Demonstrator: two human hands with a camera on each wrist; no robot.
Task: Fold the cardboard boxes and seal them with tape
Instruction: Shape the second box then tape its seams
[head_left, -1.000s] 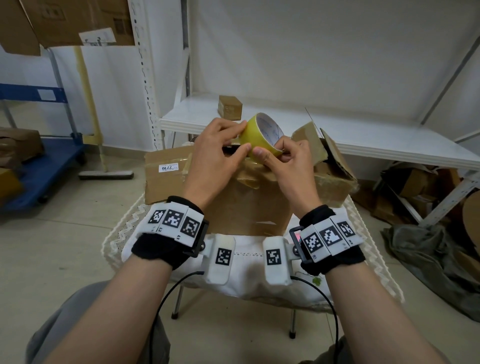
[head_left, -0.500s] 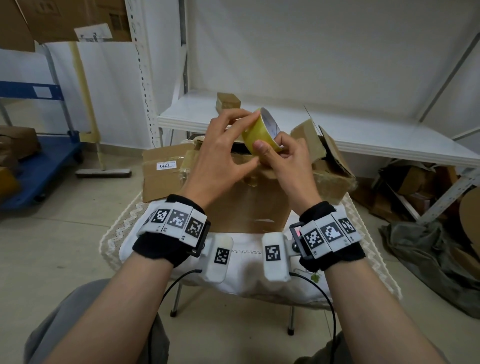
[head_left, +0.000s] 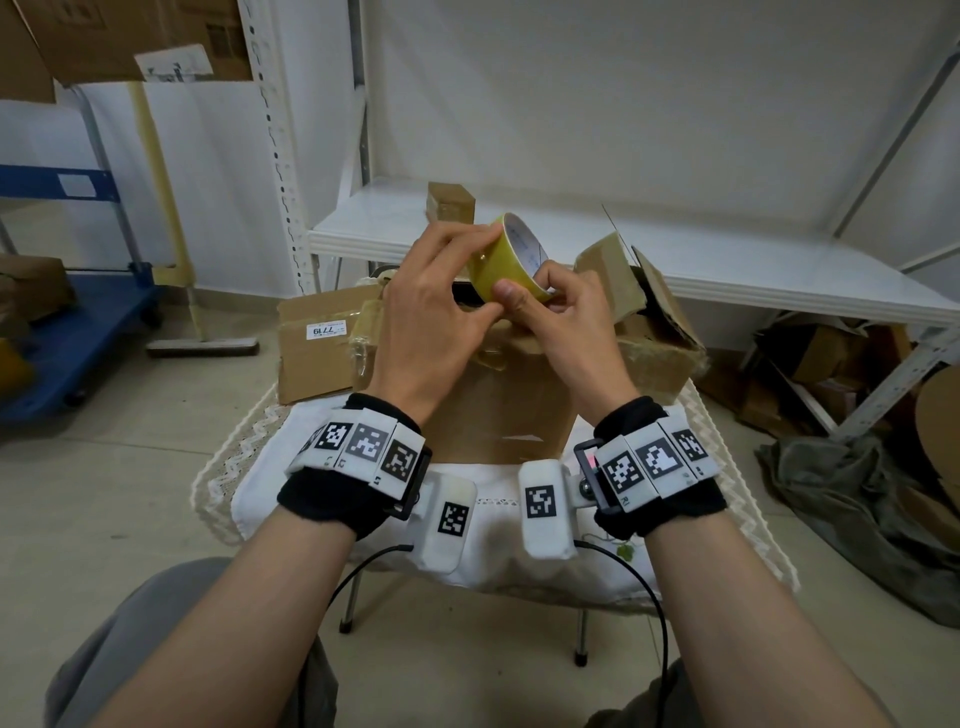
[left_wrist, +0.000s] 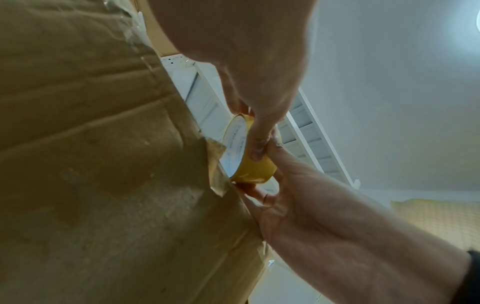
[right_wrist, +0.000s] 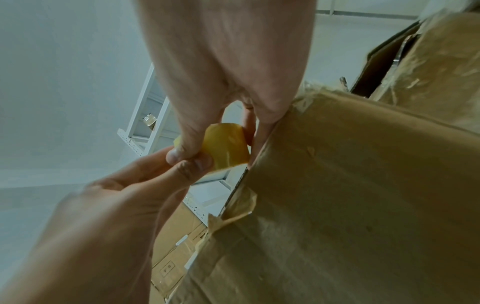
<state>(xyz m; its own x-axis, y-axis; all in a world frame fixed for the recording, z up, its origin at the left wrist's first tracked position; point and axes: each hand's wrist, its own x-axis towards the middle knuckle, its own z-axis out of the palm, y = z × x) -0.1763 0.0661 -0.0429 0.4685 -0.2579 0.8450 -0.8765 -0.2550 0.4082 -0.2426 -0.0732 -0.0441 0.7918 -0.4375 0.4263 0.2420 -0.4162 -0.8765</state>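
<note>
- Tape is a yellow roll, held up just above the box on the small table.
- Left hand curls its fingers over the roll's top and side.
- Right hand pinches the roll's lower edge with thumb and fingers.
- It looks like the person hunts for the loose end of the tape.
- Best to hold the roll tight, pick at the edge with a nail, and peel slowly so it does not tear.
</note>
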